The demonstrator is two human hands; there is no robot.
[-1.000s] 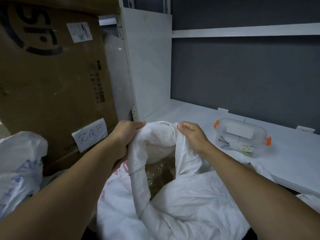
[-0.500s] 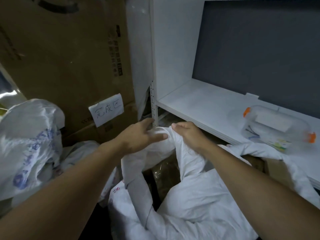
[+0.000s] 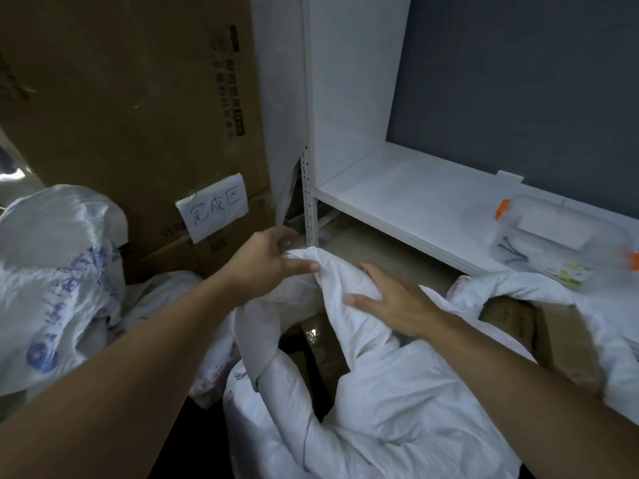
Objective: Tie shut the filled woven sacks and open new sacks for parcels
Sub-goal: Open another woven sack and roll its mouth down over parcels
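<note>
Woven sack [image 3: 380, 416] sits low in the middle, right in front of the white shelf [image 3: 408, 202], mouth gaping enough to show a brown taped parcel [image 3: 320, 344] inside. The left hand [image 3: 262, 261] has its grip closed on the bunched rim, thumb and fingers pinching the cloth, while the right hand [image 3: 394, 300] just lies flat on the fabric beside it, grip open, fingers spread. Another stuffed sack [image 3: 52, 271] slumps off to the left by a cardboard box [image 3: 131, 98] with a handwritten paper label [image 3: 212, 207], and a clear tub [image 3: 560, 243] sits up on the shelf.
</note>
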